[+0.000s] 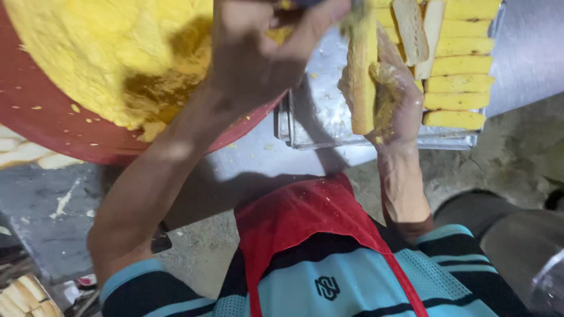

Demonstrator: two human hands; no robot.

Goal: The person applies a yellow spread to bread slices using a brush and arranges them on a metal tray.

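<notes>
My right hand (395, 97), in a thin clear glove smeared with yellow, grips a long slice of bread (362, 76) and holds it upright over a metal tray (311, 132). My left hand (258, 50) is closed on a small dark-handled tool (299, 3), which the top edge of the frame mostly cuts off, and its tip reaches the top of the slice. Behind the left hand stands a big red bowl (53, 138) full of thick yellow paste (88, 53). Yellow-coated slices (459, 73) lie in a row on the right side of the tray, with two plain slices (411, 29) beside them.
I wear a red apron (305, 220) over a blue and black shirt. The bowl and tray rest on a grey metal surface (529, 53) above a rough concrete floor. Stacked bread pieces (20, 299) lie at the lower left. A dark rounded object (517, 229) sits at the right.
</notes>
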